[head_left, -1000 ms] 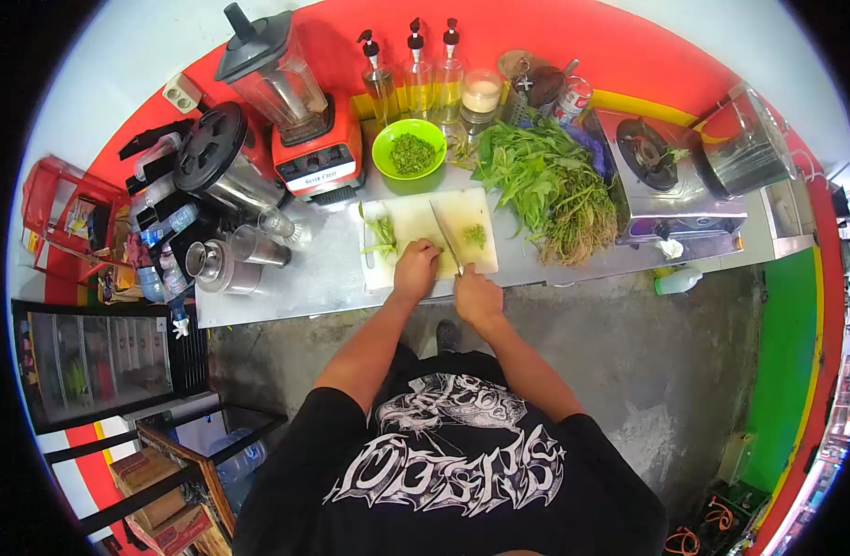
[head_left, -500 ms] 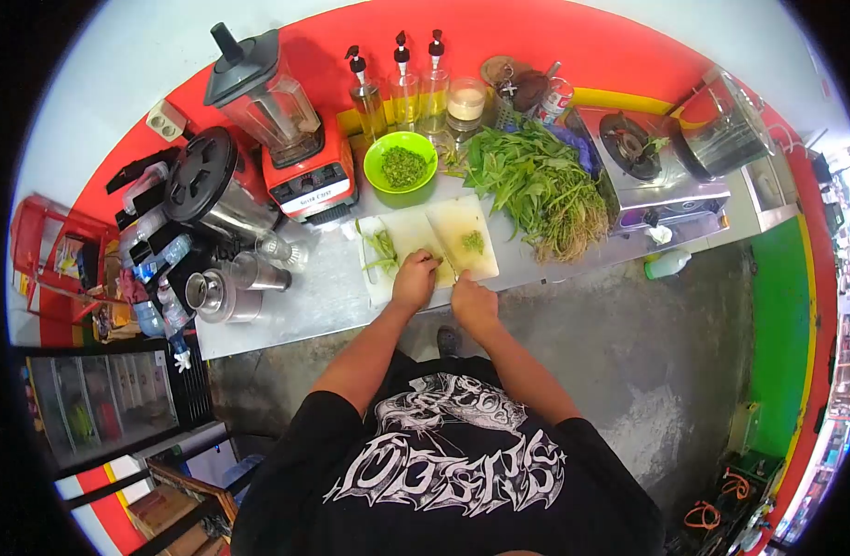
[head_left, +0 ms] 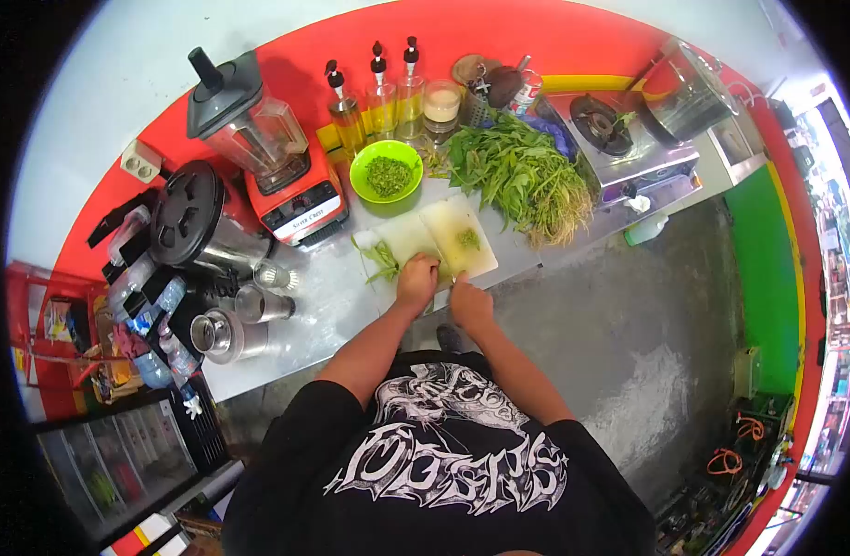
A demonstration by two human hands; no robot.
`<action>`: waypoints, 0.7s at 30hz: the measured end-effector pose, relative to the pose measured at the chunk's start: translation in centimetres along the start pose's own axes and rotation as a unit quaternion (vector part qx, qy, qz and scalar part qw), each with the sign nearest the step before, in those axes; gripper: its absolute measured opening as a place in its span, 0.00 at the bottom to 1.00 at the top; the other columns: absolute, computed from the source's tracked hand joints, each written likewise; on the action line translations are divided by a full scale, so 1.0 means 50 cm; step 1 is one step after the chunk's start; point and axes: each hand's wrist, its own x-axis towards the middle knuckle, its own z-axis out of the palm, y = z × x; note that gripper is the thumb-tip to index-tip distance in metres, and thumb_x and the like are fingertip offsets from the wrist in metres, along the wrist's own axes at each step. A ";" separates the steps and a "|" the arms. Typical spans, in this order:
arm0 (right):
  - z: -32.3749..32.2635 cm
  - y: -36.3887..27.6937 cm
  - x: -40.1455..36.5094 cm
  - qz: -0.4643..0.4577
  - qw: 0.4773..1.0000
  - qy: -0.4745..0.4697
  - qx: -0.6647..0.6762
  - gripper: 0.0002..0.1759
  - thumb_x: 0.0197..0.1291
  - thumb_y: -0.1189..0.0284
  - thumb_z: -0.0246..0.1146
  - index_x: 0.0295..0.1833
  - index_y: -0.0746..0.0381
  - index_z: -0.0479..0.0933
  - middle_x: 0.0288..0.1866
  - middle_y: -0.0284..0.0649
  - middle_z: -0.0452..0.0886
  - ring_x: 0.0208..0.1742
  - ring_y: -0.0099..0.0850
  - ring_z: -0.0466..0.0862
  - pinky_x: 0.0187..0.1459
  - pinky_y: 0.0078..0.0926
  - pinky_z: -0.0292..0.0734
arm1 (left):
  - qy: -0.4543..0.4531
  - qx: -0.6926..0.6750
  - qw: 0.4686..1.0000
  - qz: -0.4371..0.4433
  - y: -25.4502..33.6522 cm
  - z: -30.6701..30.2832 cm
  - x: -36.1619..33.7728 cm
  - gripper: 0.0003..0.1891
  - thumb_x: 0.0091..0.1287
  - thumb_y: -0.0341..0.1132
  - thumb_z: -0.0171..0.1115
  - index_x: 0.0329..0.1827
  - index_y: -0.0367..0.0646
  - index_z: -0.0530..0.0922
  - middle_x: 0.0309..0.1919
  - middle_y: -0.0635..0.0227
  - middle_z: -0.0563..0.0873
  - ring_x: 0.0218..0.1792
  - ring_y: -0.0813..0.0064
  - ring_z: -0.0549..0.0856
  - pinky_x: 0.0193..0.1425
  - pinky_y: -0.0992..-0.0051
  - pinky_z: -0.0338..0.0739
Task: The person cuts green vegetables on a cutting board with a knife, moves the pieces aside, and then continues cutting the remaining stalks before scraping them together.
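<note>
On the white cutting board, my left hand is closed over green stems, with leafy pieces lying just left of it. My right hand is wrapped round the handle of a knife, whose blade lies across the board between the two hands. A small heap of chopped greens rests on the board right of the blade. Behind the board stands a lime-green bowl holding more chopped greens.
A large bunch of leafy greens lies right of the bowl, beside a gas stove. A red blender, pump bottles and metal cups stand on the steel counter.
The view has turned slightly, so the counter and its things appear tilted and shifted left. Both hands stay at the board in nearly the same pose.
</note>
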 end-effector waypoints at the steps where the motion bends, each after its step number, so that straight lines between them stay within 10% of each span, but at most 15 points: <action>1: 0.002 -0.004 0.007 0.006 1.000 0.003 0.003 0.14 0.73 0.67 0.51 0.57 0.64 0.68 0.46 0.57 0.88 0.48 0.54 0.90 0.50 0.52 0.83 | -0.009 0.002 1.000 0.003 -0.004 -0.002 0.004 0.07 0.63 0.26 0.63 0.40 0.40 0.88 0.41 0.53 0.86 0.44 0.47 0.86 0.51 0.55 0.81; 21: 0.008 -0.020 0.022 0.068 0.995 0.074 0.000 0.17 0.77 0.58 0.53 0.54 0.62 0.68 0.40 0.51 0.89 0.42 0.51 0.90 0.43 0.52 0.84 | -0.132 0.041 0.988 0.075 -0.033 0.003 0.100 0.08 0.65 0.29 0.61 0.43 0.43 0.85 0.43 0.53 0.86 0.50 0.49 0.84 0.56 0.54 0.78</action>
